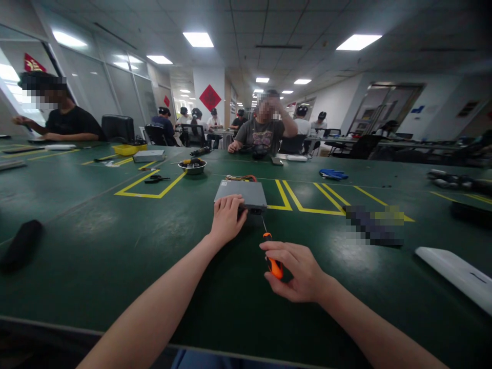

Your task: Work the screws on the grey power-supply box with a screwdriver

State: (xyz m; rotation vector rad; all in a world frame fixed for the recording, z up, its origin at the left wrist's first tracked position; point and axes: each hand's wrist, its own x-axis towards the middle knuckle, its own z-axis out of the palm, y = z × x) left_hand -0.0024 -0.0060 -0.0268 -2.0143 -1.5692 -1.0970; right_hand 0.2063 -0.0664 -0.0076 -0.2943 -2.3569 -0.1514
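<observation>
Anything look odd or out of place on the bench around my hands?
The oddest thing is a pixelated patch on the green workbench, right of the right hand holding the orange-handled screwdriver. It hides whatever lies there, so I cannot tell what it is.

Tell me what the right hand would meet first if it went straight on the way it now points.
The right hand grips an orange-handled screwdriver, so the screwdriver's tip would probably meet the dark end of the grey metal box first, though depth is hard to judge from this view.
</observation>
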